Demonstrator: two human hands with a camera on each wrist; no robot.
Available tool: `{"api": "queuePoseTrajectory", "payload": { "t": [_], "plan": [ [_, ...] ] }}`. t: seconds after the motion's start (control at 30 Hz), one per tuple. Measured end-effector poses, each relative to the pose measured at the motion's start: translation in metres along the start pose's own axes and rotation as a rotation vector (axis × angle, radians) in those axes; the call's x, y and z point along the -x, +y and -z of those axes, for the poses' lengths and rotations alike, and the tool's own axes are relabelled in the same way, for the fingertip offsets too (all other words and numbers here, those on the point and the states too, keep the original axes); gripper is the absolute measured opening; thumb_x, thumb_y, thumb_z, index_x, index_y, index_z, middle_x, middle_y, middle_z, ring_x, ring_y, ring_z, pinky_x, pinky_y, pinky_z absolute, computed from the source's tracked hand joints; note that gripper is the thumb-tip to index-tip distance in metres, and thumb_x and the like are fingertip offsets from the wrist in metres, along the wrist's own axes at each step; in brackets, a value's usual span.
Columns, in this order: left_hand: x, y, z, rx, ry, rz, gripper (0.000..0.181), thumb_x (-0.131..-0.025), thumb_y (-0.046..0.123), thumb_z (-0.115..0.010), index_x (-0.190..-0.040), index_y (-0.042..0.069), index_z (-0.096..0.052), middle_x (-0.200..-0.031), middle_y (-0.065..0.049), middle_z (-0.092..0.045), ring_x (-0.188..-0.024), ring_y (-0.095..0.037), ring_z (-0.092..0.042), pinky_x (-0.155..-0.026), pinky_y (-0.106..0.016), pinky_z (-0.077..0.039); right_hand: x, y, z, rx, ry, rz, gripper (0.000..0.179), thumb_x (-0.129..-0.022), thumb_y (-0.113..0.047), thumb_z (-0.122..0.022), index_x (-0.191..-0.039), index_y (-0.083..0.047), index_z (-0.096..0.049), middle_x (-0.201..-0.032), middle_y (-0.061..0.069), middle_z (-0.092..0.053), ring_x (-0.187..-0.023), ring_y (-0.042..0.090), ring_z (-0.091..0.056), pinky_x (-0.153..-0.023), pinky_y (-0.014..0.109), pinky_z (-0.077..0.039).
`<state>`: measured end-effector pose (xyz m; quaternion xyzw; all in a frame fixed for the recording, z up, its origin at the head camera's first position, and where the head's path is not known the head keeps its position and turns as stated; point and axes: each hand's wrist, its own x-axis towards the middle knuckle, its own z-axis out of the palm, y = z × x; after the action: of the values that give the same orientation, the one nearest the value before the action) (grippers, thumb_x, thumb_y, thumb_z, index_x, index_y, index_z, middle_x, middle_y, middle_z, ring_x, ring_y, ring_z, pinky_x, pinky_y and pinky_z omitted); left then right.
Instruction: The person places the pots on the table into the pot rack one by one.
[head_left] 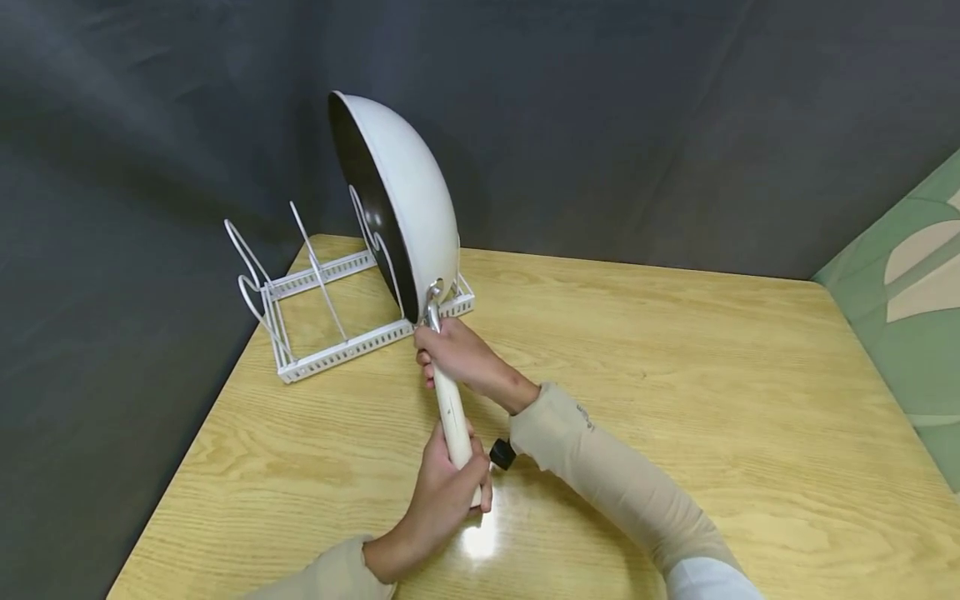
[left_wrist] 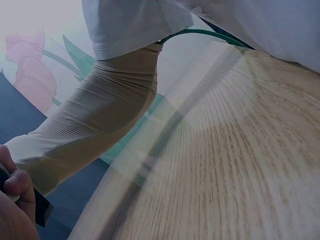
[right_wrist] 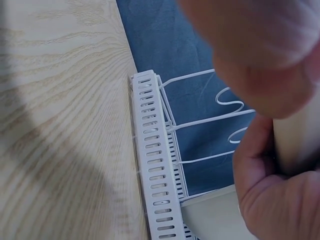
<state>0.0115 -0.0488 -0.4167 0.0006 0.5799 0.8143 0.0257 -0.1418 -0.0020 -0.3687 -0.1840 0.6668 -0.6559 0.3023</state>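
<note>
A large wok (head_left: 408, 183), white outside and dark inside, stands on its edge in the white wire rack (head_left: 360, 346), its hollow side facing left. Its long pale handle (head_left: 452, 412) slopes down toward me. My right hand (head_left: 461, 354) grips the handle close to the metal joint by the pan. Lower down, near the handle's end, my left hand (head_left: 450, 479) wraps around it. In the right wrist view the wok's outer wall (right_wrist: 217, 217) shows between the rack's wires, beside the curled fingers (right_wrist: 260, 170).
The rack's left part has upright wire dividers (head_left: 318, 271) with looped tops. Wood-grain table (head_left: 637, 417) extends to the right. A dark cloth (head_left: 600, 125) hangs behind it, and a green patterned panel (head_left: 907, 292) borders the right side.
</note>
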Motion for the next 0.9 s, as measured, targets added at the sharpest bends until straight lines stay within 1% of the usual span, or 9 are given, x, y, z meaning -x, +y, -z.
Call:
{"api": "queuePoseTrajectory", "payload": {
  "t": [0.1,0.43,0.53,0.73,0.9],
  "plan": [
    [0.0005,0.0000,-0.0004,0.003,0.005,0.012,0.023,-0.087,-0.010,-0.047,-0.107,-0.004,-0.037,-0.079,-0.005,-0.047,-0.043,-0.010,-0.052,-0.036,-0.022,-0.038,-0.0003,0.0016,0.0004,-0.010,-0.009,-0.007,0.021,-0.094,-0.011,-0.044,-0.074,-0.009,-0.048,-0.063,0.000,-0.048,-0.050,0.011,-0.052,-0.051,0.027,-0.054],
    [-0.0008,0.0000,0.0003,-0.017,0.011,0.017,0.021,-0.090,-0.009,-0.048,-0.107,-0.005,-0.037,-0.083,-0.007,-0.048,-0.045,-0.011,-0.053,-0.038,-0.022,-0.040,-0.0030,0.0019,0.0008,-0.028,-0.007,-0.021,0.021,-0.094,-0.011,-0.043,-0.074,-0.008,-0.047,-0.063,0.000,-0.047,-0.050,0.011,-0.051,-0.051,0.028,-0.053],
    [-0.0026,0.0012,0.0007,-0.011,0.016,0.029,0.021,-0.089,-0.009,-0.047,-0.108,-0.005,-0.037,-0.083,-0.007,-0.048,-0.045,-0.011,-0.053,-0.037,-0.021,-0.039,-0.0051,0.0014,0.0008,-0.034,-0.008,-0.022,0.020,-0.095,-0.011,-0.042,-0.075,-0.009,-0.047,-0.063,0.000,-0.046,-0.050,0.011,-0.050,-0.052,0.028,-0.053],
    [-0.0040,0.0039,0.0021,0.005,0.004,0.042,0.021,-0.090,-0.008,-0.046,-0.108,-0.005,-0.036,-0.082,-0.007,-0.048,-0.045,-0.010,-0.051,-0.036,-0.021,-0.037,-0.0068,0.0003,0.0000,-0.048,-0.007,-0.039,0.020,-0.095,-0.011,-0.042,-0.076,-0.009,-0.046,-0.063,0.000,-0.046,-0.051,0.011,-0.050,-0.053,0.028,-0.053],
    [-0.0038,0.0054,0.0036,-0.009,0.007,0.044,0.019,-0.091,-0.008,-0.047,-0.107,-0.004,-0.037,-0.080,-0.007,-0.048,-0.045,-0.010,-0.051,-0.036,-0.022,-0.037,-0.0070,-0.0009,-0.0016,-0.056,-0.007,-0.052,0.019,-0.096,-0.011,-0.041,-0.077,-0.008,-0.046,-0.064,0.001,-0.046,-0.052,0.011,-0.049,-0.053,0.027,-0.052]
  ]
}}
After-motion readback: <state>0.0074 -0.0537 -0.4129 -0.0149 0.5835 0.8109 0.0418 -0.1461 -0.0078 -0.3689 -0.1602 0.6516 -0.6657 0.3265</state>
